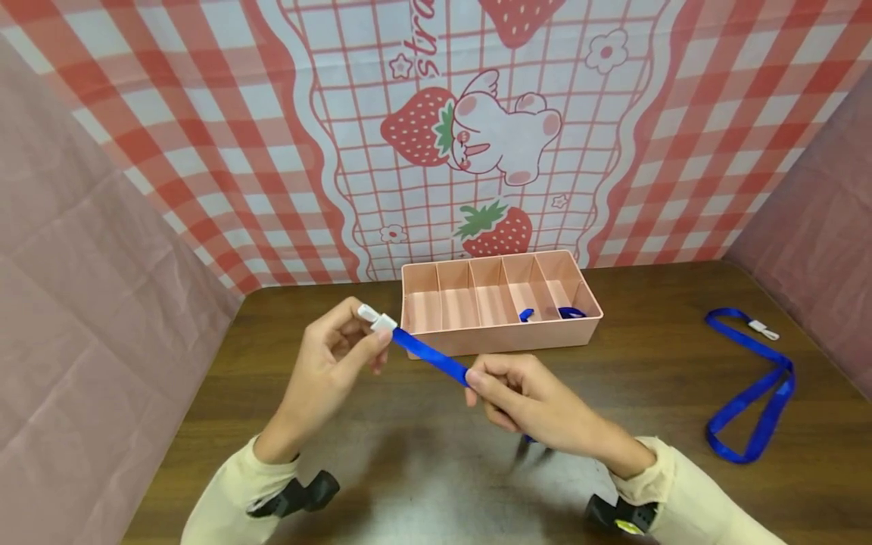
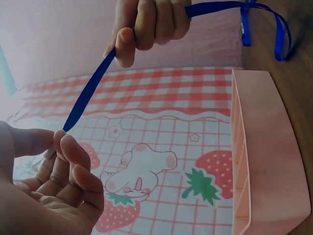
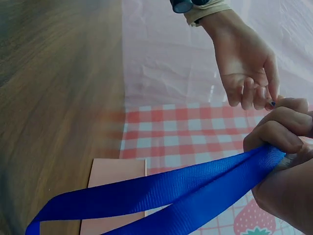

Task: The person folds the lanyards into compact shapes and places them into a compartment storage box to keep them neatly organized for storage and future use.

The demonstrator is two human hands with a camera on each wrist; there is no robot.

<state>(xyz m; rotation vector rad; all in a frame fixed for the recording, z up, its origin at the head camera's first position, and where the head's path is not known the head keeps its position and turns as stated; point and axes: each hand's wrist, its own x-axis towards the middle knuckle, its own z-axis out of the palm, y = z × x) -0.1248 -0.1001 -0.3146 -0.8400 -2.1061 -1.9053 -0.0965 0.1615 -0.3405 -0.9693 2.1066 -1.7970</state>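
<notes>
The right hand [image 1: 524, 399] has its fingers curled round the blue strap [image 1: 429, 353], the left hand [image 1: 327, 354] pinches its white clip [image 1: 384, 324], and a gentle pull should hold it flat, this side of the pink box [image 1: 504, 337].

"What's the person wearing?"

"Cream sleeves, both long: the left sleeve [image 1: 228, 496] and the right sleeve [image 1: 708, 503] look plain, with soft creases near the cuffs."

"And at the wrists?"

"Black gadgets. The left device [image 1: 296, 496] has a stubby part jutting out, and the right wrist view shows its end as rounded and glossy. The right device [image 1: 599, 512] carries a small yellow-green patch [image 1: 628, 527]."

"Anything written on that?"

"Too small to tell."

"Gloves?"

"Bare, both the left hand [image 1: 330, 363] and the right hand [image 1: 534, 397]."
</notes>
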